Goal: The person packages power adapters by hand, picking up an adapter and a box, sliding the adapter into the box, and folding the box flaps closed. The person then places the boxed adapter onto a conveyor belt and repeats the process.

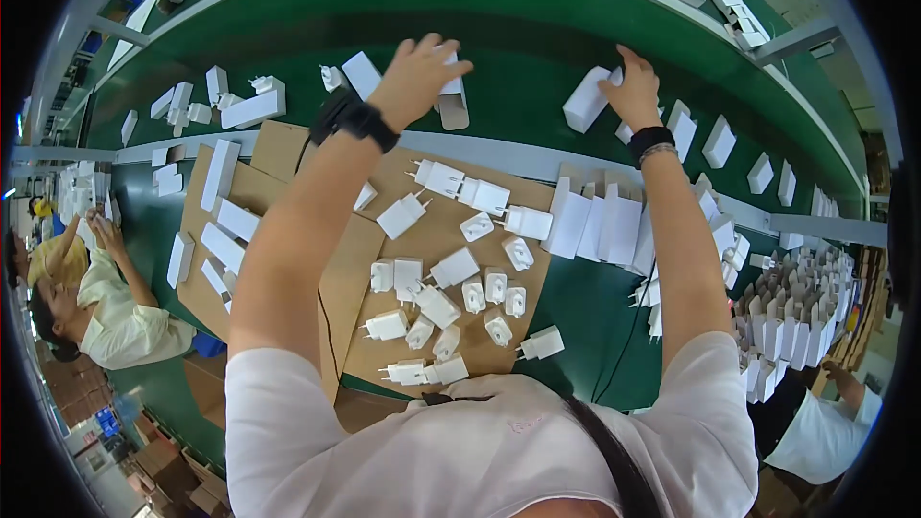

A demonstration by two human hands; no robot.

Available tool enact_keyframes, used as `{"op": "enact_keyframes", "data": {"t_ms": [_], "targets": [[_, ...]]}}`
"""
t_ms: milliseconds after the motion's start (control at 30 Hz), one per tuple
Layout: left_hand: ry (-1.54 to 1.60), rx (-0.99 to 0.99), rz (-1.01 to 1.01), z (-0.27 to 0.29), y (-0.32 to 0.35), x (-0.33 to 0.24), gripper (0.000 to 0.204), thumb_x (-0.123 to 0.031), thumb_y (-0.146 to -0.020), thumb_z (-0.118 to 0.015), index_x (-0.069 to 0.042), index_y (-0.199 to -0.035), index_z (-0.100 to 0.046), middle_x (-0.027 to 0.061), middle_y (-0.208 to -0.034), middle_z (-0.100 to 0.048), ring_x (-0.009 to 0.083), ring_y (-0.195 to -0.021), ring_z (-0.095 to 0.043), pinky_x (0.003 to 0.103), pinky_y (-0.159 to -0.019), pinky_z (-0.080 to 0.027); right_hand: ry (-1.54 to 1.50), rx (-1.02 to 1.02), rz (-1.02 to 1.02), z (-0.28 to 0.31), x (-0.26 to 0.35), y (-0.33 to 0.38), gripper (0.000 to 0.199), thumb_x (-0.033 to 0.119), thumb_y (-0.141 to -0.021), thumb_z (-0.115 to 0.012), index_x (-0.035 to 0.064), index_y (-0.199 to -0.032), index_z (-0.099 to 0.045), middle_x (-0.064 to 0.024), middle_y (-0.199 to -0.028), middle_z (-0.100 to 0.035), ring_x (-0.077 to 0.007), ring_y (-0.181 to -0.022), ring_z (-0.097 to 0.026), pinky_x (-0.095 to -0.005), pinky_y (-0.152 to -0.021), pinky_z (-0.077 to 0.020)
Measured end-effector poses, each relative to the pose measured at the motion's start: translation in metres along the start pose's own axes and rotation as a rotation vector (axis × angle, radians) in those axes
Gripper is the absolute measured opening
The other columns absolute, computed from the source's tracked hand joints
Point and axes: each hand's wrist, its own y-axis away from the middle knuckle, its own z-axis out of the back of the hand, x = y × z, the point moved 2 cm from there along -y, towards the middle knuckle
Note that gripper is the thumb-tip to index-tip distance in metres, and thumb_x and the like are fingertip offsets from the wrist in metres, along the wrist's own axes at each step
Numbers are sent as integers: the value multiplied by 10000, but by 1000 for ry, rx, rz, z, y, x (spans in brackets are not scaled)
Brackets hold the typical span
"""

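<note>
My left hand [422, 79] reaches over the green belt at the back, fingers spread, above a white box [454, 101] with a raised end flap. The hand partly covers that box, and whether it touches is unclear. Farther right, my right hand [633, 91] has its fingers apart, its thumb against the end of another white box [587, 101]. Between my forearms, several white plug chargers [437, 305] lie scattered on a brown cardboard sheet [350, 273]. White boxes with open flaps [597, 221] stand in a row beside my right forearm.
White boxes [254, 107] and small chargers sit along the belt on the left; more boxes [720, 141] stand on its right. A dense stack of boxes [791, 312] fills the right side. A metal rail [489, 155] divides belt and table. Co-workers [115, 307] sit at left and right.
</note>
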Motion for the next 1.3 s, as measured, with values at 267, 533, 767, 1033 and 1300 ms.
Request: {"op": "enact_keyframes", "data": {"t_ms": [267,533,767,1033,1300], "targets": [[320,99,-156,1,-30,-8,363,-51,-542,-722,-51,-871,-571,119,-1009,-560,313,-1079,-484,402,-926,-392,-250,-147,289,9,92,-10,432,227,-712,-676,55,-1096,-581,-134,-1110,-582,-294,-1058,-514,-369,-924,-403],[937,-470,813,122,82,-7,536,-171,-626,-771,-18,-1023,-444,60,-889,-558,152,-763,-553,271,-656,-467,-454,332,352,-94,174,-1,771,328,-596,-755,100,-1265,-449,-197,-1169,-523,-401,-1152,-383,-434,-957,-341],[926,-429,1302,141,124,-55,543,-182,-608,-781,-11,-955,-400,84,-875,-527,182,-755,-535,311,-655,-460,-812,444,282,-31,196,16,336,124,-712,-719,37,-992,-556,-92,-932,-612,-158,-832,-602,-269,-735,-482],[716,-367,859,155,93,-126,574,-191,-559,-810,-16,-901,-383,159,-791,-473,335,-715,-496,382,-631,-431,-972,561,289,157,187,115,356,74,-764,-693,-2,-1089,-571,-34,-958,-606,-92,-842,-563,-218,-721,-466],[607,-278,379,167,87,-195,575,-131,-536,-805,-19,-933,-404,153,-836,-513,345,-755,-505,418,-636,-416,-448,315,743,203,184,160,274,140,-675,-773,41,-853,-589,-19,-794,-602,-104,-636,-487,-222,-547,-419]]}}
